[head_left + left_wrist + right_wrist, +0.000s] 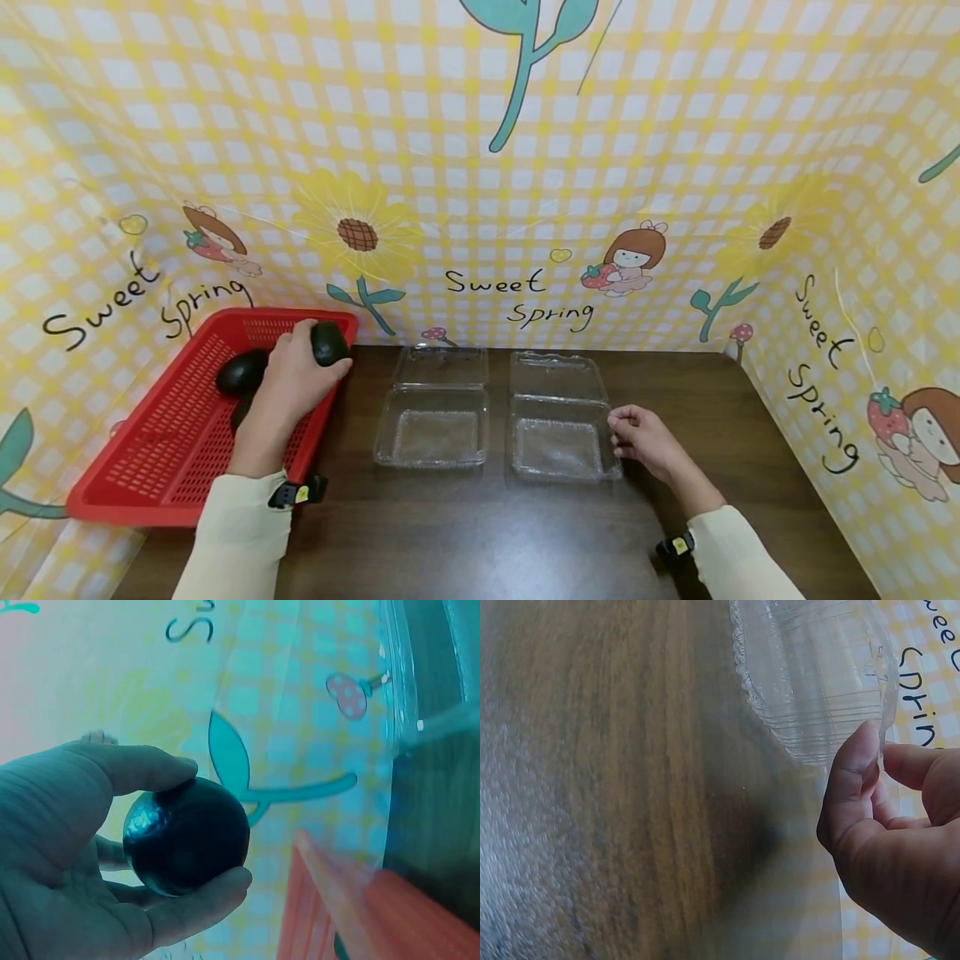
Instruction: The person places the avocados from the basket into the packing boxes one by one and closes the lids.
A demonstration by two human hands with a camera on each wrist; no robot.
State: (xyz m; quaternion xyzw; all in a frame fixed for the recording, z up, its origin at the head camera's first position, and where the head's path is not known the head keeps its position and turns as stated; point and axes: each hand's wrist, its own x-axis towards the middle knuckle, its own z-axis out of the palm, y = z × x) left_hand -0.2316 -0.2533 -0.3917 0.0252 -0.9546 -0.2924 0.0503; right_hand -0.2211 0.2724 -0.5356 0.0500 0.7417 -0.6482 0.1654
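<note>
My left hand (288, 379) grips a dark green avocado (330, 343) over the far right corner of the red basket (135, 510). In the left wrist view, thumb and fingers wrap the sides of the avocado (187, 836), its rounded end uncovered. Inside the basket lies another dark avocado (240, 372), and a further dark one behind my wrist is mostly hidden. With thumb and fingertips my right hand (651, 443) pinches the right edge of a clear plastic clamshell box (557, 450); the right wrist view shows the rim (887, 697) between thumb and finger.
A second clear clamshell box (431, 442) stands left of the first, lid folded back against the wall side. Both boxes sit on a dark wooden table (450, 533). Yellow checked cloth (480, 208) walls in the back and both sides.
</note>
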